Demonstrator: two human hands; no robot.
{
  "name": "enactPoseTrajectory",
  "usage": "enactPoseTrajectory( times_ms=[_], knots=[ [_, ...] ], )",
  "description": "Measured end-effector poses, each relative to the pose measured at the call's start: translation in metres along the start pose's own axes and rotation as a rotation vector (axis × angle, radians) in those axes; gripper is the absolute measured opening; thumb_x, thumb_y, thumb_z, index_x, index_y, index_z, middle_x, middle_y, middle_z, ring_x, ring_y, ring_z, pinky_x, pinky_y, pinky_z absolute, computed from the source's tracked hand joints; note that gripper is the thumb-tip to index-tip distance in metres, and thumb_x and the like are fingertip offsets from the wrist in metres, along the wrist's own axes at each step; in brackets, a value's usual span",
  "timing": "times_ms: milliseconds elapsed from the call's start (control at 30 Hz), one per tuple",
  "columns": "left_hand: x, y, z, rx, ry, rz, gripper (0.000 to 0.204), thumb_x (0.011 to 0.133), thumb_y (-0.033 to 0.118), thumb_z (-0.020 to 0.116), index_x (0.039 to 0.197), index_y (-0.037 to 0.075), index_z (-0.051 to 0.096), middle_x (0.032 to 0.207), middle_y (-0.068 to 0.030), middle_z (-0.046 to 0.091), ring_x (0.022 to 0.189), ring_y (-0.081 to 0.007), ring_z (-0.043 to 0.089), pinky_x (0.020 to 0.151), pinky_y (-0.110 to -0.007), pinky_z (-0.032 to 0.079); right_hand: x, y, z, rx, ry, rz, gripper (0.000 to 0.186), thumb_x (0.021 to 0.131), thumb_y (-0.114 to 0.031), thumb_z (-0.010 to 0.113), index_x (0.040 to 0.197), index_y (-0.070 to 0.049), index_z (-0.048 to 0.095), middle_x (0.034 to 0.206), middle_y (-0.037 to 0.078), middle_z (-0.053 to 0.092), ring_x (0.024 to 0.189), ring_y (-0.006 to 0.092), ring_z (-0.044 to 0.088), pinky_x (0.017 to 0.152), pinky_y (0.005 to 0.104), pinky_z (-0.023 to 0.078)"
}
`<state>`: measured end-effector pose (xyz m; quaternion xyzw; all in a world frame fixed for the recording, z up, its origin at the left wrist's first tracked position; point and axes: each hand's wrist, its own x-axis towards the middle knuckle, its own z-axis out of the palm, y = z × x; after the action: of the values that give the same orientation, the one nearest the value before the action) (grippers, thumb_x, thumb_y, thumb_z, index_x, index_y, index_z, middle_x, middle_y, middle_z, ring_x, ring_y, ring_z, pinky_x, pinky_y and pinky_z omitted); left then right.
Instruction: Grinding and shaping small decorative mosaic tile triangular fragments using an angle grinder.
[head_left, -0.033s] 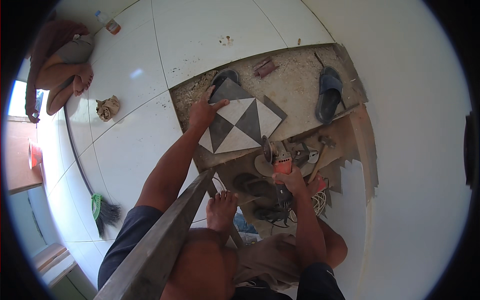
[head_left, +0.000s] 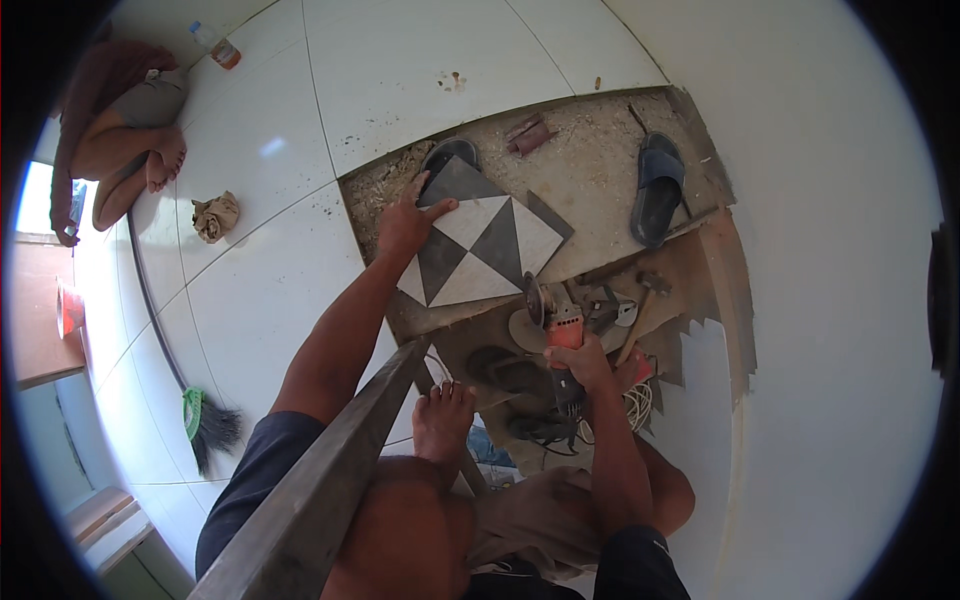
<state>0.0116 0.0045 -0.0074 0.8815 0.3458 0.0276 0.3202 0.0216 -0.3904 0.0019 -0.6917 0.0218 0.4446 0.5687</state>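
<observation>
A tile (head_left: 475, 245) patterned in grey and white triangles lies tilted over a rough sunken patch. At its left edge is my left hand (head_left: 405, 228), thumb laid over the top and the other fingers along the side, holding it. Beneath its right side a second grey tile (head_left: 550, 218) pokes out. My right hand (head_left: 580, 360) is wrapped around the body of a red and black angle grinder (head_left: 565, 330). The grinder's disc is close to the tile's lower right corner; whether they touch I cannot tell.
Dark slippers (head_left: 658, 190) lie on the rough patch (head_left: 590, 150), near a brown broken piece (head_left: 528, 134). A hammer (head_left: 640, 310) and coiled cable (head_left: 637, 407) are right of the grinder. A wooden beam (head_left: 330, 470) crosses beside my leg. Leftward are a broom (head_left: 205, 420), crumpled paper (head_left: 215, 216) and a seated person (head_left: 125, 125).
</observation>
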Motion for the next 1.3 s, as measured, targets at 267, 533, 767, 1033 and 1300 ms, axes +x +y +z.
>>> enactPoseTrajectory(
  times_ms=[267, 533, 767, 1033, 1300],
  knots=[
    [0.001, -0.001, 0.001, 0.036, 0.032, 0.016, 0.094, 0.077, 0.075, 0.069, 0.153, 0.024, 0.047, 0.13, -0.0171, 0.068, 0.114, -0.0383, 0.067, 0.1, -0.048, 0.052, -0.002, 0.007, -0.001, -0.027, -0.005, 0.029, 0.047, 0.074, -0.008, 0.085, 0.115, -0.002, 0.062, 0.095, 0.004, 0.065, 0.077, 0.0132, 0.066, 0.065, 0.0293, 0.059],
    [0.0, -0.001, 0.0, 0.012, 0.005, -0.014, 0.094, 0.077, 0.076, 0.069, 0.153, 0.026, 0.046, 0.129, -0.0175, 0.069, 0.115, -0.0377, 0.067, 0.099, -0.047, 0.052, -0.005, 0.01, 0.001, -0.064, 0.009, 0.039, 0.05, 0.073, -0.012, 0.086, 0.116, -0.001, 0.061, 0.097, 0.005, 0.065, 0.08, 0.0138, 0.066, 0.067, 0.0303, 0.06],
    [0.001, -0.001, -0.001, 0.021, -0.009, -0.031, 0.095, 0.076, 0.075, 0.071, 0.153, 0.026, 0.045, 0.128, -0.0175, 0.069, 0.115, -0.038, 0.068, 0.1, -0.048, 0.052, -0.009, 0.015, 0.002, -0.054, -0.003, 0.005, 0.044, 0.074, -0.016, 0.087, 0.108, 0.0, 0.064, 0.092, 0.005, 0.066, 0.076, 0.0134, 0.066, 0.066, 0.0297, 0.058],
    [0.001, 0.002, 0.001, 0.013, 0.007, -0.005, 0.094, 0.077, 0.074, 0.071, 0.153, 0.026, 0.045, 0.129, -0.0176, 0.068, 0.115, -0.0386, 0.067, 0.1, -0.048, 0.052, -0.009, 0.016, -0.001, -0.046, 0.02, -0.004, 0.044, 0.074, -0.013, 0.086, 0.109, 0.0, 0.064, 0.093, 0.005, 0.065, 0.077, 0.0131, 0.066, 0.066, 0.0292, 0.058],
    [0.001, -0.001, 0.002, 0.005, 0.008, 0.0, 0.093, 0.078, 0.074, 0.07, 0.153, 0.025, 0.046, 0.129, -0.0176, 0.068, 0.114, -0.0384, 0.068, 0.1, -0.047, 0.052, -0.01, 0.018, 0.0, -0.023, 0.004, 0.006, 0.047, 0.074, -0.013, 0.086, 0.114, 0.0, 0.063, 0.093, 0.005, 0.065, 0.077, 0.0135, 0.066, 0.066, 0.0292, 0.058]
  ],
)
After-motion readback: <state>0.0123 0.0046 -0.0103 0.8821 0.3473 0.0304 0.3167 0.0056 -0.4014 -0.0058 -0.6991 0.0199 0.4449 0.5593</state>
